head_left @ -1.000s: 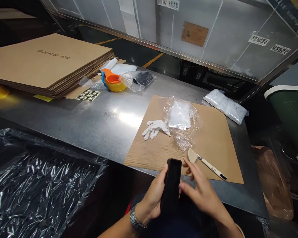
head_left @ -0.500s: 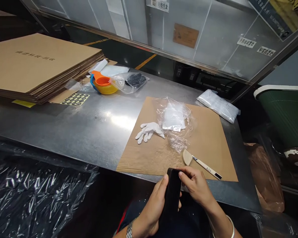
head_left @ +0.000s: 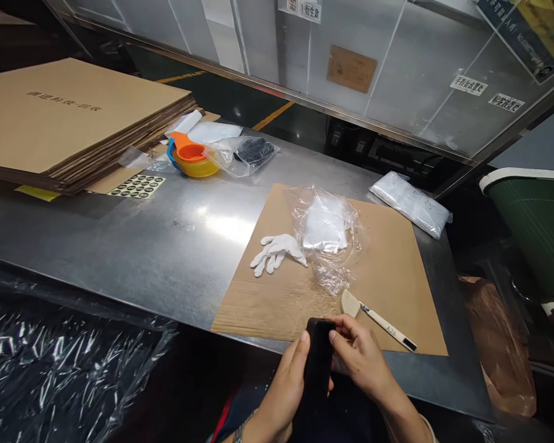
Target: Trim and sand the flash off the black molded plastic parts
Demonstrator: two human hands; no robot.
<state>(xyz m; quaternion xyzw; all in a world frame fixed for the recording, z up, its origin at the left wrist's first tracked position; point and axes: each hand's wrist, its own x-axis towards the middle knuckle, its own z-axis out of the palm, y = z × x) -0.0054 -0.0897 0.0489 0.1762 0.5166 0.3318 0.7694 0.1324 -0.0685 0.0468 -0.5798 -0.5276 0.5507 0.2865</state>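
Both hands hold a black phone (head_left: pixel 317 363) just off the near edge of the tabletop (head_left: pixel 133 246), below the near edge of a cardboard sheet (head_left: pixel 388 271). The left hand (head_left: pixel 284 384) wraps its side and back with fingers curled shut on it; the right hand (head_left: pixel 357 357) pinches the top corner between thumb and fingertips. It looks rigid, slim and smooth, probably light but slippery and breakable if dropped, so the long edges seem the safest hold. On the sheet, near the right hand, lies a scraper (head_left: pixel 378 318), with a crumpled bag (head_left: pixel 327 227) and a white glove (head_left: pixel 277 251) further in. Toward the far left corner sit a carton stack (head_left: pixel 69 117), a sticker sheet (head_left: pixel 137 186) and nested bowls (head_left: pixel 192 159). Nothing blocks the hands.
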